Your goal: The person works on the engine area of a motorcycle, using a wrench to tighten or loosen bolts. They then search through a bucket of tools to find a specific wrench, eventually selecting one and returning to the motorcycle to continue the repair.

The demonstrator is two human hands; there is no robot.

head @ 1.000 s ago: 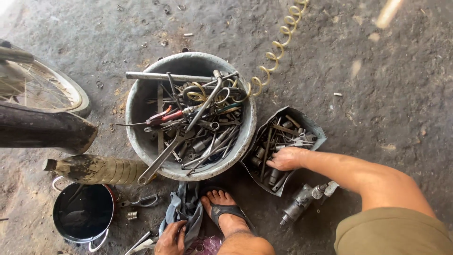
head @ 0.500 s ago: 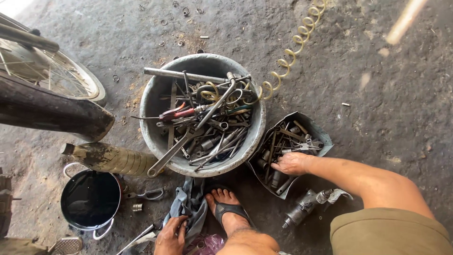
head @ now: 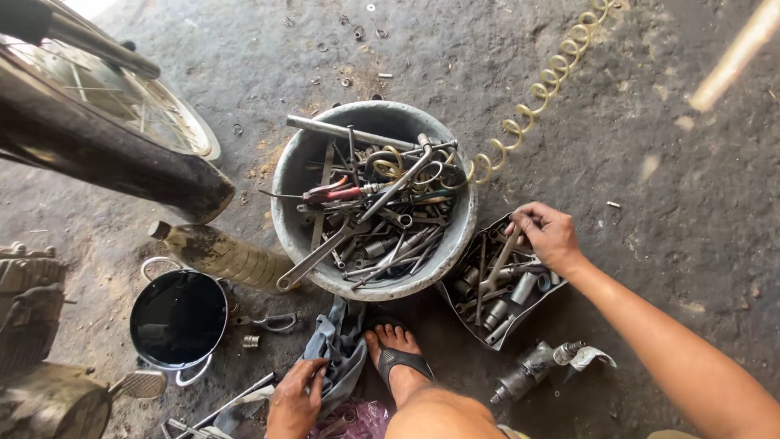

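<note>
a small dark metal tray (head: 475, 325) lies on the concrete floor (head: 666, 162), packed with sockets and short metal bits, just to the right of a big round basin (head: 455, 244). the person's right hand (head: 548, 234) reaches into the tray's upper corner, fingers curled together and pinched around what looks like a slim metal bar (head: 497, 264); whether it is truly gripped or only touched is hard to tell. the left hand (head: 294, 402) rests low in view with fingers spread on a grey rag (head: 345, 345) beside the person's sandalled foot (head: 398, 358); it clamps nothing firmly that i can see.

the basin brims with spanners, pliers and rods, some poking over its rim. a yellow coiled hose (head: 536, 89) runs from it to the upper right. left of the basin lie a dirty bottle (head: 219, 254) and a black pot of dark liquid (head: 179, 319). a motorcycle wheel (head: 122, 106) fills the upper left. a power tool (head: 528, 370) lies below the tray.

the risks, as i judge them: lifting the bar could drag loose sockets out of the crowded tray, scattering them. sharp tool ends jutting from the basin sit close to the wrist. the bare toes are near heavy metal, and the open pot could tip if knocked.
</note>
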